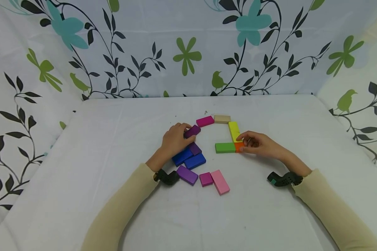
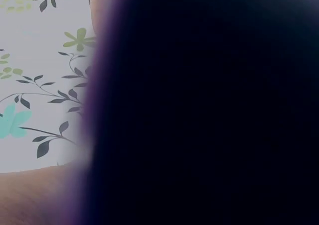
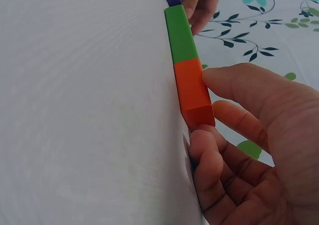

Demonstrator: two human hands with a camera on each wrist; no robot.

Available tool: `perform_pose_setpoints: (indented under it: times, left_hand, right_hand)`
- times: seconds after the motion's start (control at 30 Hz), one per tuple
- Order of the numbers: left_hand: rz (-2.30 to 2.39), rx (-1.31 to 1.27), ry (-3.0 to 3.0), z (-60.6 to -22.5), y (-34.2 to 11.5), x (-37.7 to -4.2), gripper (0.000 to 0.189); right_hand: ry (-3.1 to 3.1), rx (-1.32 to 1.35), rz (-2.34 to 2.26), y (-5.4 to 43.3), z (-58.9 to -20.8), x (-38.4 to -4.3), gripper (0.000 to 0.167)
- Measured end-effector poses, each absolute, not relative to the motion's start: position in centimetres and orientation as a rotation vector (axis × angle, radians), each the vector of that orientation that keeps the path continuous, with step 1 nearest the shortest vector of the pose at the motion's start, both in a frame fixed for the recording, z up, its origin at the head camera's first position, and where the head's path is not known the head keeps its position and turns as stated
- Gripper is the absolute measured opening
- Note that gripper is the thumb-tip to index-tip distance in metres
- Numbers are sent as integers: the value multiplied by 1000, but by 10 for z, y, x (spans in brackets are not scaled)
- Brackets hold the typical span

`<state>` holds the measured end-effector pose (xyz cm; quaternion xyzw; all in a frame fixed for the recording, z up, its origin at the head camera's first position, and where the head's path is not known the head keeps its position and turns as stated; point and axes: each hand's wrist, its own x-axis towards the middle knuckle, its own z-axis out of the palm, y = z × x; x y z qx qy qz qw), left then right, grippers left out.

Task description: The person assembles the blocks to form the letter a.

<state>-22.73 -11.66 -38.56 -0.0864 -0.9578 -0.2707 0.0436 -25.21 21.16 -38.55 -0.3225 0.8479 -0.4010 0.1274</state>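
My left hand [image 1: 175, 138] pinches a dark purple block [image 1: 193, 131] between thumb and fingers, at the left side of a loose ring of coloured blocks. Just below its thumb lies another purple block [image 1: 195, 149], against a blue block [image 1: 183, 157]. On the right, my right hand [image 1: 260, 143] grips a small orange block [image 1: 239, 147], thumb at its near side and fingers by the yellow block [image 1: 234, 131]. A green block [image 1: 225, 147] lies end to end with the orange one, also seen in the right wrist view. A dark blur hides most of the left wrist view.
A magenta block [image 1: 205, 121] and a tan block [image 1: 222, 119] lie at the back. Nearer me are a second blue block [image 1: 195, 161], a violet block [image 1: 187, 175], a small magenta block [image 1: 206, 179] and a pink block [image 1: 220, 182]. White cloth [image 1: 128, 139] covers the table.
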Motion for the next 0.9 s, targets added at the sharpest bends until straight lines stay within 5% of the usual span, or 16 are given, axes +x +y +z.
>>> perform_pose_setpoints:
  times: [0.9]
  left_hand:
    - [-1022,-322,-2846,-388,-118,-209,41]
  right_hand:
    - [2466,-937,-1176,211,-386,-252,32]
